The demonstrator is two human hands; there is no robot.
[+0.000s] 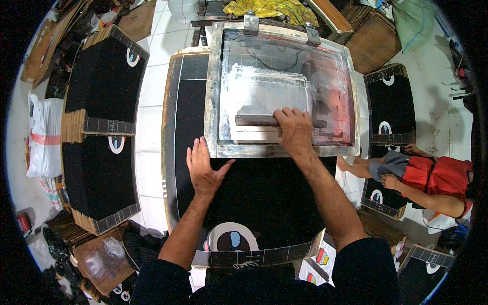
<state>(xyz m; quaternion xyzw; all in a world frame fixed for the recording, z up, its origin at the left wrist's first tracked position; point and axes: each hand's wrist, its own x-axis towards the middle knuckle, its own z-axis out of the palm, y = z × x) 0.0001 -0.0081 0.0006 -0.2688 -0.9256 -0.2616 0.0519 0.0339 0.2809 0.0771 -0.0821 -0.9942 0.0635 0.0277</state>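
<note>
A screen-printing frame (284, 151) lies over the far part of a black fabric panel (259, 190) on the board in front of me. White ink (249, 91) covers much of its mesh, with a red stain along the right side. My right hand (295, 129) is closed around the dark bar of a squeegee (249, 120), which lies across the near part of the mesh. With fingers stretched and thumb apart, my left hand (204, 170) touches the frame's near left corner. A round white-and-blue eye print (234, 237) shows at the panel's near edge.
Boards with black panels (101, 76) stand in a row on the left; more boards (390, 101) stand on the right. Another person in a red top (437, 178) works beside those. Metal hinge clamps (250, 23) hold the frame's far edge. Yellow cloth (272, 8) lies behind.
</note>
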